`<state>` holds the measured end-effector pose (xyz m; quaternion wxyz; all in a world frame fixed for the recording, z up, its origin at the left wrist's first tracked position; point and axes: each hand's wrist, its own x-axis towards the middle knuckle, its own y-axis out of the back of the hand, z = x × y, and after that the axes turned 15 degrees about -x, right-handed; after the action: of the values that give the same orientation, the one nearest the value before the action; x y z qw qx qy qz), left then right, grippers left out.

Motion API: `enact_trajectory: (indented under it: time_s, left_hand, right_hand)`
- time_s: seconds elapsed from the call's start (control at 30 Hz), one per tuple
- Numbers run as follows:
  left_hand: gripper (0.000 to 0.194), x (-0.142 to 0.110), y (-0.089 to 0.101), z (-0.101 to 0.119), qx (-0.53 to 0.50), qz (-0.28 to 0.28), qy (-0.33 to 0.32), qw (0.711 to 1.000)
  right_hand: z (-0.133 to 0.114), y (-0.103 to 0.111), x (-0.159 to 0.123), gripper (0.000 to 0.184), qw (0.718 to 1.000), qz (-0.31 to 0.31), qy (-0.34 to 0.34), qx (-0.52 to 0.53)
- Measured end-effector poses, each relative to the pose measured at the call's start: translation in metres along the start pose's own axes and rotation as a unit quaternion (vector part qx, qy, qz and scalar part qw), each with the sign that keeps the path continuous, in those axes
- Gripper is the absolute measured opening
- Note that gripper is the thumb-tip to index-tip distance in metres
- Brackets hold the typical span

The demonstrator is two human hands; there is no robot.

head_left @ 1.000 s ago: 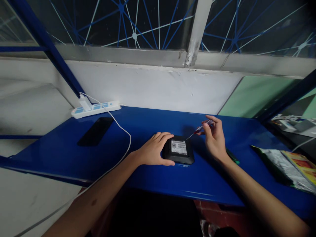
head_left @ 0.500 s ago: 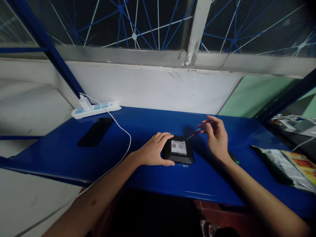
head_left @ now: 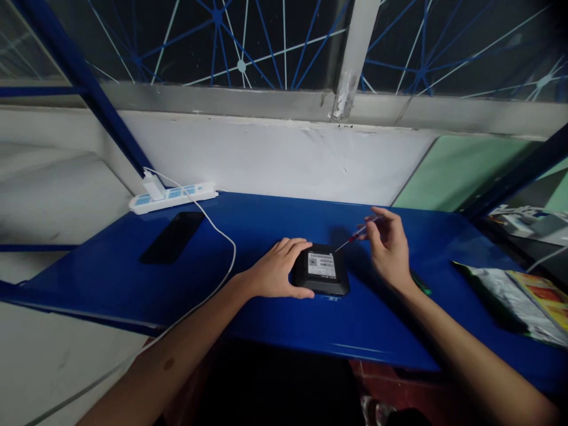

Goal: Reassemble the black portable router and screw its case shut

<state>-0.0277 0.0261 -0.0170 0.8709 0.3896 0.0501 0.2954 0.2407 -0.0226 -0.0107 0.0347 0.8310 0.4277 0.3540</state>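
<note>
A black box-shaped device [head_left: 323, 287] with a white printed label [head_left: 322, 265] lies on the blue table. Gripping its left side is my left hand [head_left: 280, 269], fingers along the far edge and thumb at the near edge. My right hand [head_left: 389, 245] is closed on the handle of a screwdriver [head_left: 355, 236], which has a clear and red grip. The thin shaft slants down to the left, its tip at the device's far right corner. Whether a screw sits under the tip is too small to tell.
A dark phone [head_left: 172, 238] lies at the left, near a white power strip [head_left: 177, 197] with a charger plugged in. Its white cable [head_left: 222, 232] runs across the table and past my left forearm. A green object [head_left: 420, 284] lies behind my right wrist; a shiny packet [head_left: 510, 299] lies far right.
My right hand has shifted slightly and its fingers have turned a little on the screwdriver handle. The tip stays at the same corner. My left hand and the device have not moved.
</note>
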Motion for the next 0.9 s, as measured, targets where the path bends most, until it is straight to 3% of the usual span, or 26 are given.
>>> enact_trajectory:
  time_s: [0.23, 0.47, 0.67, 0.9]
  left_hand:
    - [0.105, 0.001, 0.000, 0.001, -0.008, 0.009, -0.007, 1.000]
    - [0.108, 0.001, 0.002, -0.003, -0.015, 0.020, 0.002, 1.000]
    - [0.108, 0.003, 0.004, -0.009, -0.014, 0.036, 0.013, 0.999]
    - [0.110, 0.002, 0.006, -0.006, -0.018, 0.036, 0.032, 0.999]
  right_hand:
    - [0.006, -0.001, -0.001, 0.036, 1.000, -0.021, -0.001, -0.012]
    - [-0.002, 0.002, -0.003, 0.036, 0.999, 0.011, 0.032, -0.011]
    - [-0.005, 0.004, -0.008, 0.029, 0.999, -0.039, 0.033, -0.019]
    - [-0.007, 0.006, -0.009, 0.029, 0.996, -0.054, 0.047, -0.045]
